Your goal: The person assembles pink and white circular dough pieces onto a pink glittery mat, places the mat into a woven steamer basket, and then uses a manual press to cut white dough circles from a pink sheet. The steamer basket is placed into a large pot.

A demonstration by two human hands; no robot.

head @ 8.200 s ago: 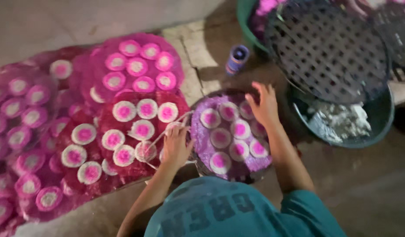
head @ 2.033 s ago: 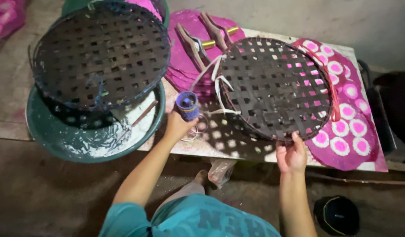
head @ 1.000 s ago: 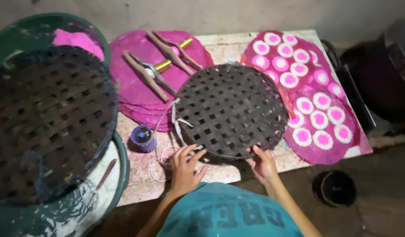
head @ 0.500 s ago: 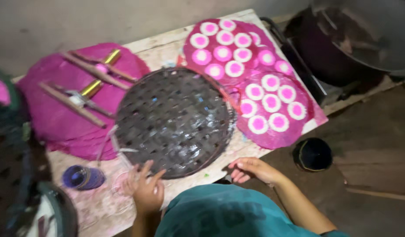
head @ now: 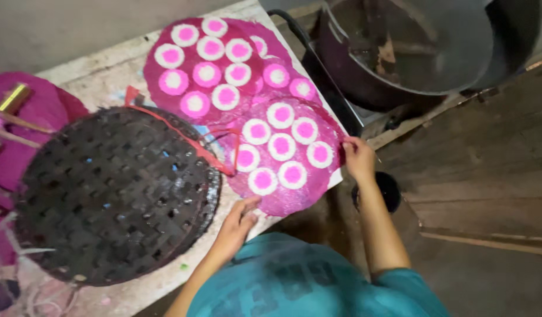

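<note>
Left hand grips the near edge of the pink sheet, fingers closed on it; right hand pinches its right edge. Both edges held, probably to keep the seven white-and-pink cakes level. Sheet lies flat on the table, roughly round, no clear long axis. Woven tray beside; dark pot beyond.

Round black woven tray fills table's left part, its rim overlapping near pink cloth round studded with white-ringed pink discs. Second such round crowds far side. Big dark metal pot blocks right. Bare tabletop strip open beyond tray.
</note>
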